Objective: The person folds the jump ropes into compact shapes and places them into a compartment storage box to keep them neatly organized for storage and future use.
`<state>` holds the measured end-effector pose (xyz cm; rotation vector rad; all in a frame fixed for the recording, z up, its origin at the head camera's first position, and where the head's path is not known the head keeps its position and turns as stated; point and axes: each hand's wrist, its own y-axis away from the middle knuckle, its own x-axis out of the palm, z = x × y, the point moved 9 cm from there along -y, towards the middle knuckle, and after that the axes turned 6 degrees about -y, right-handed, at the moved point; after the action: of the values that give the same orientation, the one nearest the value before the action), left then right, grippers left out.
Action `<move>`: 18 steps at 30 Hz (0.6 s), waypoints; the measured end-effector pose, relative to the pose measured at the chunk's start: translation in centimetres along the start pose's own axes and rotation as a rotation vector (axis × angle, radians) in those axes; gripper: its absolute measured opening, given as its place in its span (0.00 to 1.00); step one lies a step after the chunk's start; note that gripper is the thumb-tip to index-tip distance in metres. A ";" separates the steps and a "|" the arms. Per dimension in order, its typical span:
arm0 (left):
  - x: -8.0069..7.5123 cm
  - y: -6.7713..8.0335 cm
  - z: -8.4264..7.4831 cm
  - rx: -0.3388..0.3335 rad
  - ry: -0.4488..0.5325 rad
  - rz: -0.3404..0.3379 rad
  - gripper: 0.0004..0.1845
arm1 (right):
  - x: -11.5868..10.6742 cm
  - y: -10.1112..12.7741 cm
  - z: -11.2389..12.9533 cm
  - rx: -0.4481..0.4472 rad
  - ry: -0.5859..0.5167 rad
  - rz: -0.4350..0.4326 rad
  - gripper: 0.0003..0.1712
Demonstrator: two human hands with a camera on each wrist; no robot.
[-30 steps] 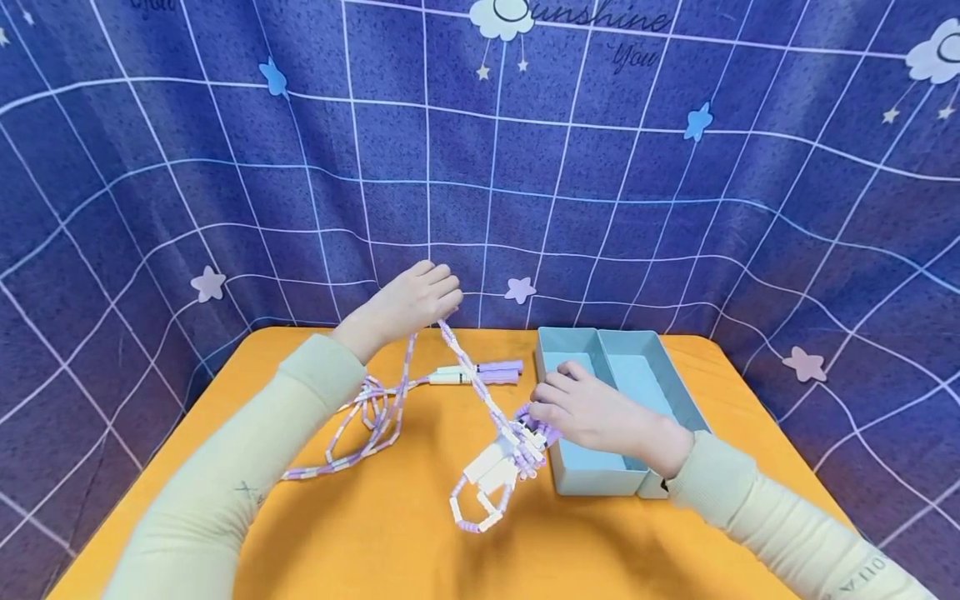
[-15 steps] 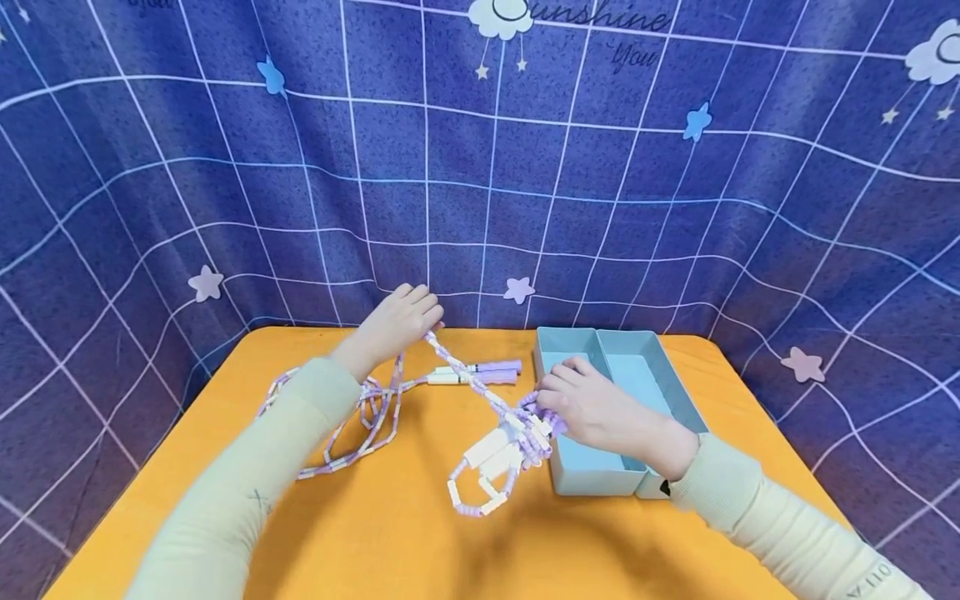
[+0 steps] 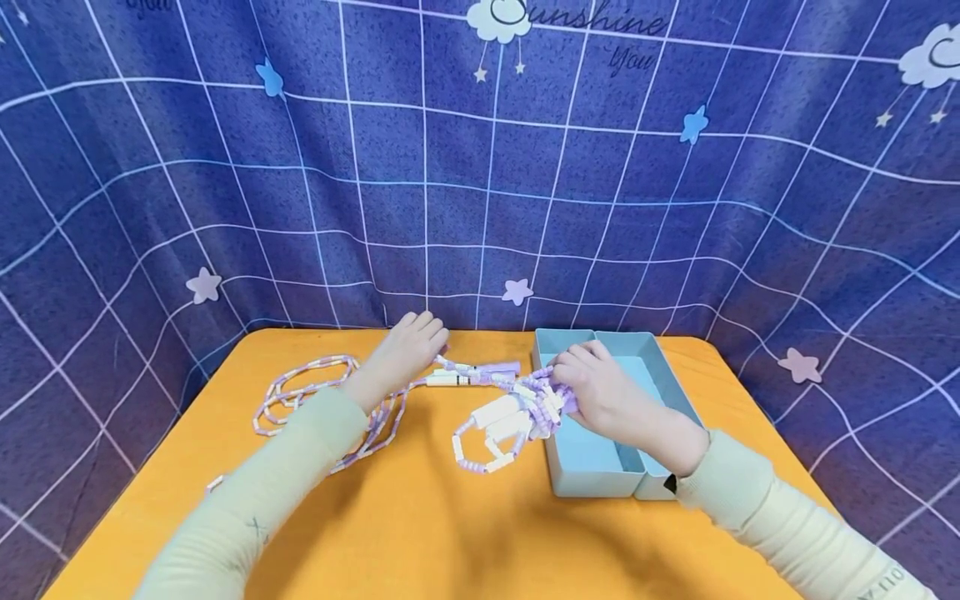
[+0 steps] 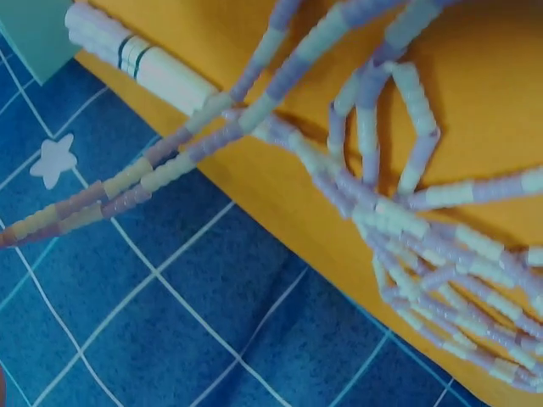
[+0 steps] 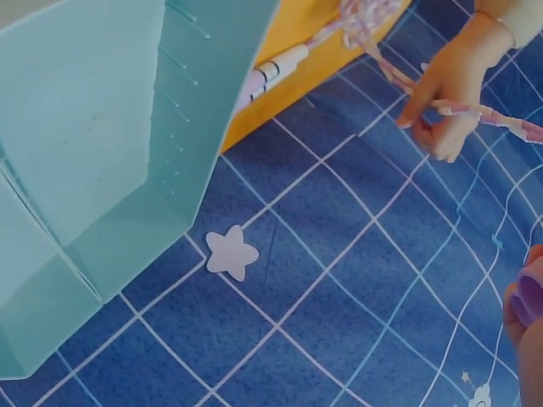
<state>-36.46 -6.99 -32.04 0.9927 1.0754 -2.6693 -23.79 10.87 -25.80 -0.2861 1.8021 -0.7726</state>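
Blue cloth (image 3: 457, 221) backs an orange table (image 3: 390, 542). Left hand (image 3: 408, 350) pinches beaded rope (image 3: 542, 402); right hand (image 3: 606, 390) grips it toward three o'clock.

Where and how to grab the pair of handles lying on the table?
Probably mid-length, from above, pinching across both: the pair of handles lies flat, side by side, lengthwise toward the blue box. Avoid the beaded strands crossing in front of it in the head view.
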 end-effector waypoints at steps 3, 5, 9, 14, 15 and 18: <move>0.1 -0.1 -0.7 -0.008 0.013 -0.006 0.05 | -0.5 0.1 0.2 -0.053 -0.009 -0.070 0.11; 0.4 -0.3 -1.1 -0.027 0.008 0.000 0.06 | -0.7 0.1 0.3 -0.064 -0.018 -0.113 0.10; 1.5 -0.7 -2.0 -0.061 -0.026 0.082 0.08 | -1.0 -0.4 0.3 -0.032 -0.024 -0.180 0.12; 2.5 -0.7 -3.5 -0.051 -0.049 0.219 0.04 | -1.6 -1.2 -0.6 0.101 0.007 -0.253 0.14; 2.5 -0.7 -3.8 -0.054 -0.050 0.244 0.05 | -1.7 -1.3 -0.9 0.130 0.016 -0.265 0.14; 1.7 -0.9 -4.6 -0.068 -0.035 0.256 0.07 | -1.9 -1.5 -1.6 0.208 0.034 -0.291 0.16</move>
<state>-35.55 -3.07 -35.02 0.9935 0.9534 -2.4209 -24.84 11.36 -23.10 -0.4042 1.7153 -1.1674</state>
